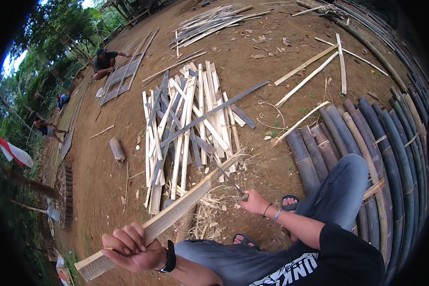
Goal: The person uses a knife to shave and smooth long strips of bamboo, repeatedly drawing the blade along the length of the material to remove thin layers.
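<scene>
Bare dirt yard [105, 157], split slats [186, 124] piled mid-ground. Left hand [131, 248] clamped on bamboo strip [176, 212]; right hand [253, 202] clenched round blade [229, 178]. Step: apparently shaving strip. Next stroke needs steady grip.

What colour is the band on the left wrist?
Black, a watch-like band beside the left hand gripping the bamboo slat; head view.

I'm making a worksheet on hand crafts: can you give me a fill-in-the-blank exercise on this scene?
1. The left hand grips a long strip of ____.
2. The right hand holds a ____ against the bamboo strip.
3. The pile of split slats lies on bare ____.
4. The wrist with the black watch is the ____ one.

Missing words: bamboo; knife; dirt; left
</scene>
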Available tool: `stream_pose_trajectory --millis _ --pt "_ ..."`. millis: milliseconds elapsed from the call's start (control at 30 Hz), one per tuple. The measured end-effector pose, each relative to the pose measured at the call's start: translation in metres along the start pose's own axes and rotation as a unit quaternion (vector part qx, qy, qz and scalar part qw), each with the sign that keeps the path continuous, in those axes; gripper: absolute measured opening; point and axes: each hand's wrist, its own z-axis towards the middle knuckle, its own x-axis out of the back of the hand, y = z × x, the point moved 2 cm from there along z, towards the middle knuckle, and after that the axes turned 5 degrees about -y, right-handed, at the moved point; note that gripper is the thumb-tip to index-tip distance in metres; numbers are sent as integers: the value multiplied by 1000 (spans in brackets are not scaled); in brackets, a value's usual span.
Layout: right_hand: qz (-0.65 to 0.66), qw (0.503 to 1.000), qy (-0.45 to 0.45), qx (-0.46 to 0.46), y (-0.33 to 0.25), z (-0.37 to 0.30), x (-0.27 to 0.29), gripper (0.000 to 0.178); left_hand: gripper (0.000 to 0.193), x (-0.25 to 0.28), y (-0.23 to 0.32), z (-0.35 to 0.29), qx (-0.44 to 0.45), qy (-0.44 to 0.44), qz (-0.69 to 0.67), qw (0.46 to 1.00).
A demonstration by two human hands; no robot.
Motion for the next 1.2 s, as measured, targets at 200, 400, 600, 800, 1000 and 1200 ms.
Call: stream_pose_trajectory --millis 200,400,600,800,1000,1200 --pt "-157 986 9 -63 3 0 47 30 28 11 -12 20 -11 24 -7 1000" --pt "-344 939 18 -9 -1 4 79 25 28 46 -23 34 34 77 71 994" --pt "-568 780 97 244 -29 0 140 25 38 93 -44 20 54 135 39 989" --pt "-357 925 122 -43 -18 1 123 32 35 100 -56 14 66 37 -24 997" --pt "-213 971 94 -61 -26 -8 69 32 36 86 -63 15 48 49 -4 998" --pt "-135 990 47 -17 -1 -3 16 35 36 70 -53 9 47 14 -34 998"
